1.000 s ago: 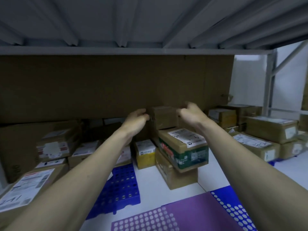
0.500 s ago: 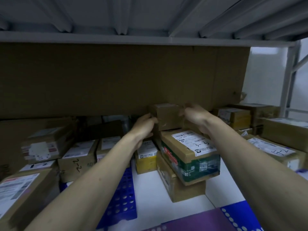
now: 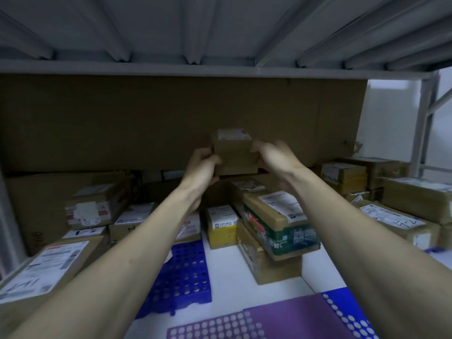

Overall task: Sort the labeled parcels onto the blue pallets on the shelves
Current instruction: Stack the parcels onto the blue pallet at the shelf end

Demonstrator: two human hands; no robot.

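From the head view, the left hand (image 3: 201, 165) and the right hand (image 3: 271, 157) each have their grip curled round a side of a small brown parcel (image 3: 234, 152), held in the air above the stack of boxes (image 3: 274, 228) at the middle of the shelf (image 3: 227, 272). A blue pallet (image 3: 186, 272) lies toward the shelf's front edge, left of the stack.

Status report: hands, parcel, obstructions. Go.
Left hand and right hand both grip small brown parcel, lifted above stacked boxes. Big cardboard sheet close behind. Nothing between hands and parcel.
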